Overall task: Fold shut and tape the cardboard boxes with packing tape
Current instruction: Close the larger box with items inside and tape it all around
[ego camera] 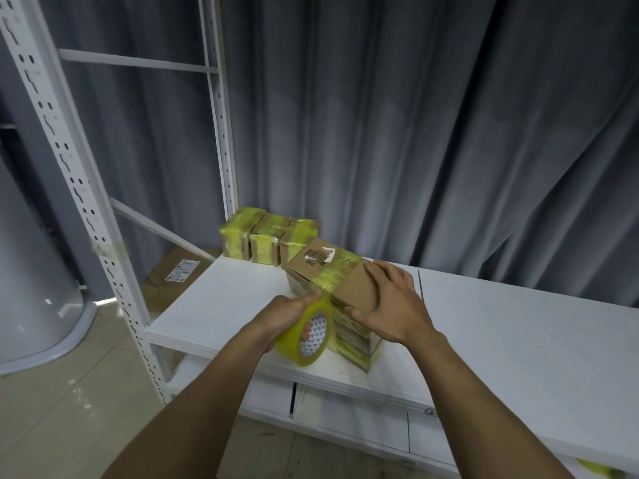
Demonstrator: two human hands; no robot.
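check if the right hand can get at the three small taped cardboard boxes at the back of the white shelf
Probably yes: the right hand rests on the large brown cardboard box, which stands between it and the three small taped cardboard boxes, so it would have to lift over.

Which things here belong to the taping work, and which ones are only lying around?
In use: cardboard box, tape roll, left hand gripping the roll, right hand pressing the box.
Lying about: three taped boxes, brown parcel, white rack.
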